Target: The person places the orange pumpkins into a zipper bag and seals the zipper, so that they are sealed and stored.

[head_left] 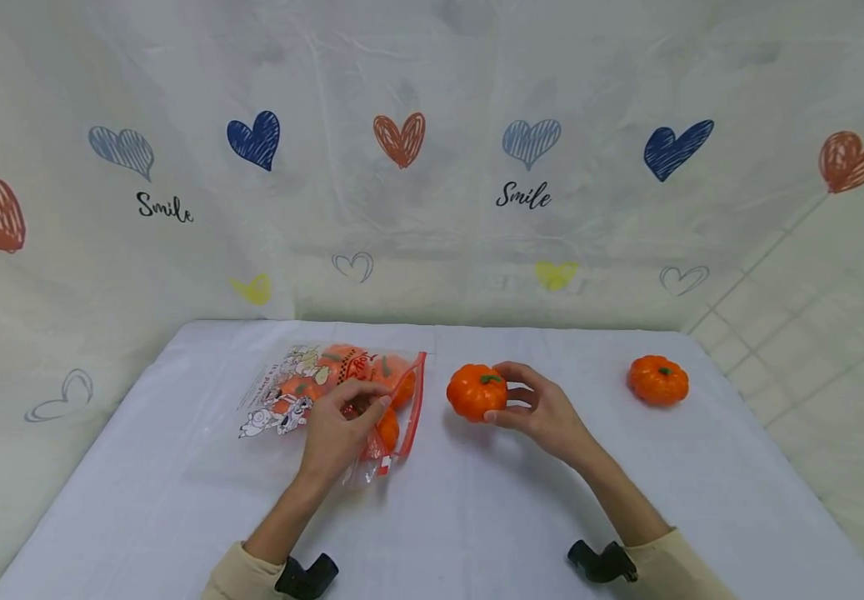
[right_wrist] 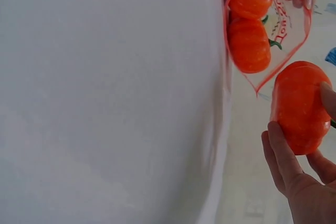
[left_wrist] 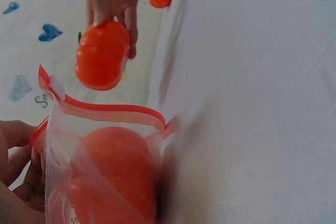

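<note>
A clear zip bag (head_left: 267, 450) with red edging and cartoon print lies on the left of the table, its mouth facing right. Inside it are several orange toy pumpkins (right_wrist: 251, 45). My left hand (head_left: 337, 429) pinches the upper side of the bag's mouth, and the right wrist view shows that mouth spread apart. In my right hand (head_left: 547, 412), between thumb and fingers, is another orange toy pumpkin (head_left: 474, 392) with a green stem. It is held just right of the bag's mouth, above the table.
One more orange toy pumpkin (head_left: 658, 380) sits at the table's far right. A white cloth covers the table (head_left: 476, 533). Behind it hangs a pale curtain (head_left: 446, 225) printed with hearts and the word Smile. Black wrist mounts (head_left: 602, 562) show at both sleeves.
</note>
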Action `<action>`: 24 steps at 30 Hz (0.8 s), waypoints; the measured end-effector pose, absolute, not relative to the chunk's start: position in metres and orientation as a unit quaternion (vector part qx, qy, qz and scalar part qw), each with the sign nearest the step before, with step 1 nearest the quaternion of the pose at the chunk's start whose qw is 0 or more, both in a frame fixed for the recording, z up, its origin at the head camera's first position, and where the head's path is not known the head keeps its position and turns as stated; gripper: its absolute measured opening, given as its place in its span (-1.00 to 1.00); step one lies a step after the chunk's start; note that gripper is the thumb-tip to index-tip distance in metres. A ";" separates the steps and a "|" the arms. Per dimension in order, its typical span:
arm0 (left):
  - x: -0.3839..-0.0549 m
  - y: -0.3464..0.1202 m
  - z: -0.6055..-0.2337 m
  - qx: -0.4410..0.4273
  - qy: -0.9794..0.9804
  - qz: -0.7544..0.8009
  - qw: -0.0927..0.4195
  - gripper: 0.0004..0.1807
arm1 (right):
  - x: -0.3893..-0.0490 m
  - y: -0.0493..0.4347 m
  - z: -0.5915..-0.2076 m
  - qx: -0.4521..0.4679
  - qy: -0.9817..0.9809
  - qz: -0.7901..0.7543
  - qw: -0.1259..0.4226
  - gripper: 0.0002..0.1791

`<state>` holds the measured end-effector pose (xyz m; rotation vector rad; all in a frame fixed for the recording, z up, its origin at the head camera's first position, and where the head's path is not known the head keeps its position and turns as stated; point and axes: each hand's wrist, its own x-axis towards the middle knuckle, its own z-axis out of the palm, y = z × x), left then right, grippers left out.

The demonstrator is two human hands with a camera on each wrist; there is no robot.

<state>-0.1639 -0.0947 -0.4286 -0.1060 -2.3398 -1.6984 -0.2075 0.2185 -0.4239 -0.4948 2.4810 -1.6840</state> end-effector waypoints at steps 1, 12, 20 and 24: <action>-0.164 -0.095 -0.429 -0.037 -0.802 -0.583 0.124 -0.88 | -0.208 0.217 -0.425 -0.162 0.815 -0.554 0.052 -0.26; -0.166 -0.095 -0.429 -0.040 -0.802 -0.583 0.124 -0.88 | -0.202 0.208 -0.427 -0.163 0.814 -0.554 0.062 -0.25; -0.165 -0.095 -0.429 -0.038 -0.803 -0.582 0.123 -0.88 | -0.199 0.202 -0.429 -0.179 0.815 -0.548 0.066 -0.24; -0.166 -0.095 -0.430 -0.038 -0.805 -0.579 0.124 -0.88 | -0.198 0.200 -0.428 -0.178 0.821 -0.539 0.067 -0.24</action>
